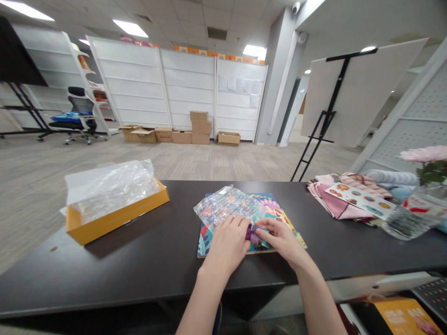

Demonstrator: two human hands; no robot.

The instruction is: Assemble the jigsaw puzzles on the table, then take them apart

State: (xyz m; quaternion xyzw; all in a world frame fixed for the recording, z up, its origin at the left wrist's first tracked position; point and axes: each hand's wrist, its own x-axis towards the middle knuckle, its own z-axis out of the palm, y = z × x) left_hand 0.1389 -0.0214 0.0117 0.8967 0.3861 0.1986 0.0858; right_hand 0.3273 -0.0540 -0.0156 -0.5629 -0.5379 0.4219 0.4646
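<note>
A colourful illustrated board lies flat near the front edge of the dark table, with a crinkled clear plastic bag over its upper left part. Small purple piece, its exact kind unclear, sits between both hands above the board. My left hand is bent over the board's lower middle, closed with its thumb and fingers at the piece's left side. From the right, my right hand pinches at the piece's right edge, thumb and fingers closed. The fingers partly hide the piece.
An open yellow box holding clear plastic wrap stands on the table's left. At right are folded pink cloth, a sticker sheet and a clear vase with a pink flower. A yellow-black box lies below, lower right.
</note>
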